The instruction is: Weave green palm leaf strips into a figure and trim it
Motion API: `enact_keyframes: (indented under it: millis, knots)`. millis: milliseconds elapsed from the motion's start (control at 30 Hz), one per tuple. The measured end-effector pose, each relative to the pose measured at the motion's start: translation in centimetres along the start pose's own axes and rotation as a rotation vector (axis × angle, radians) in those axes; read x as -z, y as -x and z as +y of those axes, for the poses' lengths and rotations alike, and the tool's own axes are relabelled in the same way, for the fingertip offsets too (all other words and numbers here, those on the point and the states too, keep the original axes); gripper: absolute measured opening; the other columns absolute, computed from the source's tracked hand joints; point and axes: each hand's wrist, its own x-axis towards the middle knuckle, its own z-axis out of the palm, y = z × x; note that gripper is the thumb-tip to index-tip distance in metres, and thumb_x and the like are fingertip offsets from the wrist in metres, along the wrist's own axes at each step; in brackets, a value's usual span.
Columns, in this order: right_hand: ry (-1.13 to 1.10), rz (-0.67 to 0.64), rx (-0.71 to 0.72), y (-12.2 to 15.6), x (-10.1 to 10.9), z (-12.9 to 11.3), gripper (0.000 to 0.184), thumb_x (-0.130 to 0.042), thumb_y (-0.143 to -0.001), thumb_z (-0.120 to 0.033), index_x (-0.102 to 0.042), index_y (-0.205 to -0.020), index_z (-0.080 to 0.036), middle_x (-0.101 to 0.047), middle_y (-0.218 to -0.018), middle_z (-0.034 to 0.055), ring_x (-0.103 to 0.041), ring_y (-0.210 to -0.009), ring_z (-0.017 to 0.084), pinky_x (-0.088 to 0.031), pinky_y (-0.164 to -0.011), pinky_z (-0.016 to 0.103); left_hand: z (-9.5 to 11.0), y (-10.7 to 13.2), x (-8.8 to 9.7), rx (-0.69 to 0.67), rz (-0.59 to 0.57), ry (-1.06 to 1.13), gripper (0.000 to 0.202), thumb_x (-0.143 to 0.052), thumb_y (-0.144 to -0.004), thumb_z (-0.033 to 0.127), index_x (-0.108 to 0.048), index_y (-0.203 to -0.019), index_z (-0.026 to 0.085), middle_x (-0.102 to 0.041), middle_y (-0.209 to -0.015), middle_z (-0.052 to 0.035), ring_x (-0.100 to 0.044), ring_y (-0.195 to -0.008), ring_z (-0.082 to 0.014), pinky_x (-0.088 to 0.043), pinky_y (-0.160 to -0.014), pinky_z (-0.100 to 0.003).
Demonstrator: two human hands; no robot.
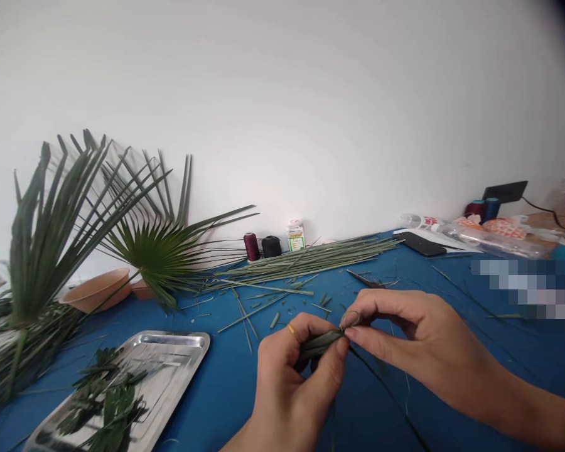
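A small woven piece of green palm leaf (321, 344) sits between the thumb and fingers of my left hand (294, 376), which wears a gold ring. My right hand (419, 339) pinches at the tip of that piece, thumb against forefinger, touching the left fingertips. A thin loop stands up at the pinch; I cannot tell whether it is thread or leaf strip. From under the hands a long dark leaf strip (388, 395) trails down to the right. Part of the woven piece is hidden inside the left fingers.
A metal tray (195, 355) with woven leaf pieces stands at the left. Palm fans (157, 254) and a tan bowl (98, 292) lie behind it. Leaf strips (306, 263), thread spools (251, 247), scissors (365, 280) and a black phone (421, 243) are on the blue table (226, 402).
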Motion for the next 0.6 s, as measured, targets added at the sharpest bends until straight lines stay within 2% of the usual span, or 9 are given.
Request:
enact_keyframes:
  millis: [167,300,367,433,500,600]
  knots:
    - [0.053,-0.168,0.05,-0.2,1.5,1.3,0.012,-0.054,-0.08,-0.025,-0.066,-0.081,-0.021,-0.065,-0.075,-0.001,-0.058,-0.07,0.012,-0.045,-0.065,0.022,0.1,-0.1,0.1,-0.023,0.07,-0.094,0.014,-0.058,-0.069,0.023,-0.057,-0.057,0.015,-0.04,-0.047,0.0041,-0.033,-0.046,-0.0078,-0.028,-0.043,-0.021]
    - [0.329,-0.207,0.281,-0.8,2.6,2.5,0.011,-0.058,-0.078,-0.022,-0.069,-0.078,-0.022,-0.061,-0.082,0.0029,-0.054,-0.079,0.015,-0.042,-0.071,0.027,-0.1,-0.1,0.5,-0.094,0.006,-0.175,0.013,-0.059,-0.066,0.019,-0.057,-0.054,0.016,-0.046,-0.044,0.0034,-0.038,-0.042,-0.0078,-0.031,-0.039,-0.019]
    - [0.445,-0.24,0.31,-1.0,2.9,2.8,0.013,-0.056,-0.077,-0.019,-0.069,-0.08,-0.022,-0.061,-0.079,0.003,-0.054,-0.075,0.015,-0.042,-0.066,0.027,-0.3,0.1,0.6,-0.204,0.006,-0.241,0.009,-0.061,-0.064,0.015,-0.059,-0.055,0.016,-0.053,-0.047,0.0021,-0.044,-0.043,-0.008,-0.036,-0.04,-0.019]
    - [0.448,-0.282,0.245,-1.0,3.2,2.7,0.018,-0.053,-0.077,-0.015,-0.068,-0.085,-0.022,-0.065,-0.074,0.0007,-0.056,-0.068,0.013,-0.042,-0.061,0.025,-0.6,0.4,0.8,-0.35,-0.011,-0.289,0.006,-0.063,-0.062,0.011,-0.06,-0.06,0.016,-0.057,-0.054,0.0007,-0.049,-0.045,-0.0082,-0.04,-0.042,-0.018]
    - [0.353,-0.285,0.126,-1.1,3.4,2.4,0.024,-0.049,-0.076,-0.011,-0.067,-0.087,-0.022,-0.068,-0.075,-0.0011,-0.059,-0.067,0.012,-0.044,-0.059,0.023,-0.9,0.6,0.9,-0.48,-0.074,-0.32,0.01,-0.064,-0.061,0.007,-0.061,-0.064,0.016,-0.057,-0.056,0.0003,-0.052,-0.047,-0.0084,-0.043,-0.043,-0.017]
    - [0.148,-0.218,-0.052,-1.3,3.3,1.5,0.019,-0.048,-0.079,-0.02,-0.067,-0.084,-0.02,-0.069,-0.077,0.0001,-0.062,-0.07,0.014,-0.046,-0.059,0.024,-1.2,0.6,1.0,-0.543,-0.197,-0.355,0.011,-0.063,-0.061,0.007,-0.061,-0.066,0.017,-0.054,-0.054,0.0003,-0.05,-0.045,-0.0085,-0.042,-0.041,-0.018]
